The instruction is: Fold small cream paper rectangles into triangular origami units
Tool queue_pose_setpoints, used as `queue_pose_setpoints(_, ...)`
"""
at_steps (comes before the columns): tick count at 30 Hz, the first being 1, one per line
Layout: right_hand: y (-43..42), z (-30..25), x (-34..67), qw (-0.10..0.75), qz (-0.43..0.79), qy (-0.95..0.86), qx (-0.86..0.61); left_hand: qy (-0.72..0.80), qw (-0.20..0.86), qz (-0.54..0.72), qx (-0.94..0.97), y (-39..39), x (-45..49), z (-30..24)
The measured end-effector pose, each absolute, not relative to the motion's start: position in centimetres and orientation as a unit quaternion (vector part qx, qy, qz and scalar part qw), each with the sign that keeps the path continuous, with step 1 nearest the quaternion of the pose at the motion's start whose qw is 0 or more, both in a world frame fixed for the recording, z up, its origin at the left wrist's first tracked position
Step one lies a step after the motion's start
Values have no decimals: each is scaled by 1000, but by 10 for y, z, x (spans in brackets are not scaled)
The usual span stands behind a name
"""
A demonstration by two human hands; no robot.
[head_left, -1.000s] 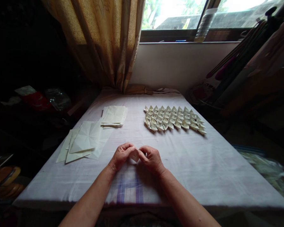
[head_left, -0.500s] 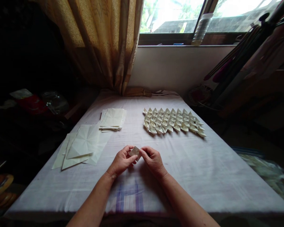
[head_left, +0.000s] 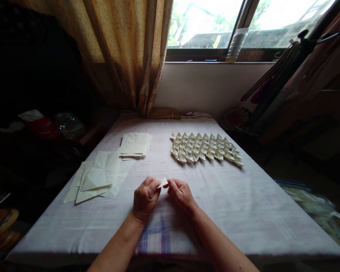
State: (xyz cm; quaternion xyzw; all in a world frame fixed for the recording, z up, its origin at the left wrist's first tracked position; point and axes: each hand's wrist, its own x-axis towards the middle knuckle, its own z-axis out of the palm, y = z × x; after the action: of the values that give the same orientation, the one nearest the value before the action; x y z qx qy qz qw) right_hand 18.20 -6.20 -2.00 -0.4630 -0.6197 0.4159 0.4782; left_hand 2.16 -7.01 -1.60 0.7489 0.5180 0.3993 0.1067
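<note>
Table [head_left: 243, 211]: folded piece [head_left: 163, 183] near front centre, pinched between left hand [head_left: 145, 198] and right hand [head_left: 181, 194]; loose sheets [head_left: 100, 177] to their left; sheet stack [head_left: 134, 145] just behind those; rows of folded units [head_left: 205, 148] behind-right, apart from the stack; curtain [head_left: 124, 53] behind far edge; bottle [head_left: 235, 45] on windowsill.

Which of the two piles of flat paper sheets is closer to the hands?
The fanned-out pile of creased sheets, just beside the left hand. The other, a tidy squared stack, lies farther back on the table.

Small cream folded paper piece [head_left: 162, 183], flat, slightly tilted, in a two-sided fingertip pinch just above the white tablecloth [head_left: 243, 204].
</note>
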Motion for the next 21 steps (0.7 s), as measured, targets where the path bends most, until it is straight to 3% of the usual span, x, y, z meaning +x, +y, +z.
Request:
queue_pose_setpoints(3, -60, -21, 182, 478, 456, -592, -461, 506, 27, 348, 789, -72, 23, -19)
queue_pose_setpoints(6, -56, -24, 181, 487, 468, -573, -465, 495, 35, 356, 792, -69, 23, -22)
queue_pose_setpoints(13, -51, -26, 184, 498, 490, -537, -473, 509, 266, 443, 689, -59, 17, -21)
queue_pose_setpoints(21, -54, -28, 180, 488, 505, -542, -461, 506, 373, 410, 660, -54, 17, -23)
